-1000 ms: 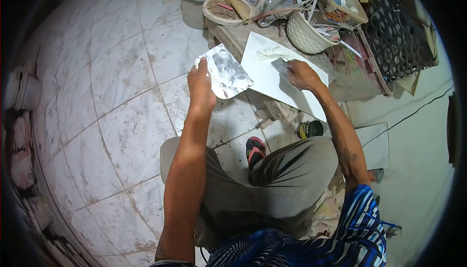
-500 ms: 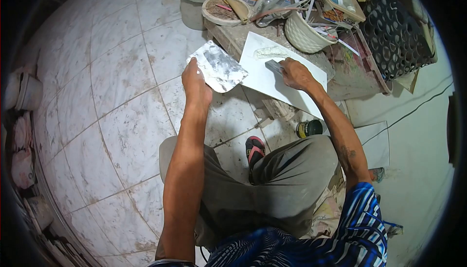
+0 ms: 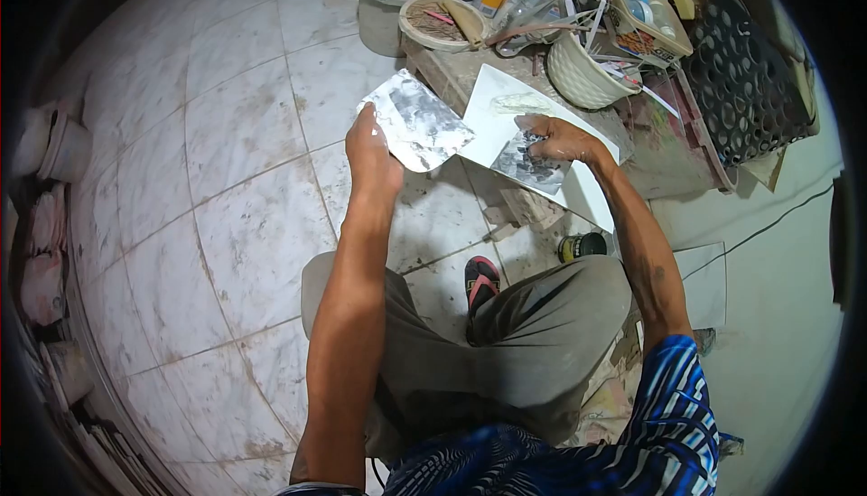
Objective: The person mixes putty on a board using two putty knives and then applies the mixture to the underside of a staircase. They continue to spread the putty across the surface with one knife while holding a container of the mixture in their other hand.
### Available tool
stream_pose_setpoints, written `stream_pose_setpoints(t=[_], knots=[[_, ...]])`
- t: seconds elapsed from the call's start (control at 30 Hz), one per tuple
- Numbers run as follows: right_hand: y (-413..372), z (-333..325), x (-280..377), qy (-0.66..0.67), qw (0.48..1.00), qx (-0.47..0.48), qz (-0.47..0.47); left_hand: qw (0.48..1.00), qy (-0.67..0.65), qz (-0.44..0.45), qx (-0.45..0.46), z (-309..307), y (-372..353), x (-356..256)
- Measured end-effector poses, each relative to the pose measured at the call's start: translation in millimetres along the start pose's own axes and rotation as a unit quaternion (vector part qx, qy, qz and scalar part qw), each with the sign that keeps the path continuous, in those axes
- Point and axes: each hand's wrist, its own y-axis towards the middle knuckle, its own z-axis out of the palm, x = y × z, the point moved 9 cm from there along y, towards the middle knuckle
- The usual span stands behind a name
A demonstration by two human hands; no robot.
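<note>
My left hand (image 3: 372, 154) is closed on the left edge of a thin metal plate (image 3: 420, 126) smeared with white paste, thumb on top. A flat scraper blade (image 3: 533, 166), dark grey with pale smears, is gripped in my right hand (image 3: 569, 142), its broad face turned up. The blade lies over the middle of a white board (image 3: 492, 89). Beyond my right fingers, a patch of pale paste (image 3: 524, 101) is spread on the board. The plate's right corner comes close to the board's left edge.
The board rests on a worn bench (image 3: 442, 67). Behind it are a round basket (image 3: 438, 22), a cream woven basket (image 3: 582, 76), a plastic tub (image 3: 646, 22) and a grey bucket (image 3: 379, 31). A dark can (image 3: 582, 246) stands on the floor near my knee.
My right hand has turned the scraper from nearly edge-on to broad face up over the board. My left hand still holds the plate; the whole view has shifted slightly.
</note>
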Motion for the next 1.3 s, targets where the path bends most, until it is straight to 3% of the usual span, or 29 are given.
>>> stream_pose_setpoints(t=[0.23,0.43,0.47,0.57,0.73,0.83,0.97,1.03,1.2,1.3], knots=[[11,5,1,-0.106,0.994,-0.002,-0.026,1.000,-0.015,-0.002,-0.007,6,-6,-7],[-11,-6,20,-0.096,0.994,-0.007,-0.053,1.000,-0.013,0.013,-0.018,2,-6,-12],[-14,-9,13,-0.064,0.995,-0.045,-0.068,1.000,-0.011,0.014,-0.026,1,-6,-13],[-43,-10,45,-0.013,0.993,-0.039,-0.109,0.999,-0.013,0.036,-0.009,1,-3,-17],[-87,-3,91,0.244,0.945,0.064,-0.207,0.996,-0.087,0.017,-0.031,2,-3,0],[-102,5,124,0.285,0.908,0.104,-0.288,0.992,-0.115,-0.030,-0.051,11,-11,18],[-111,30,165,0.244,0.913,0.137,-0.297,0.985,-0.151,-0.076,-0.019,26,-17,42],[-111,44,175,0.145,0.904,0.161,-0.368,0.984,-0.147,-0.096,-0.021,33,-25,50],[-111,70,182,0.096,0.923,0.082,-0.363,0.985,-0.144,-0.090,-0.014,31,-27,54],[-115,64,164,0.041,0.951,0.169,-0.256,0.988,-0.136,-0.073,-0.024,28,-28,43]])
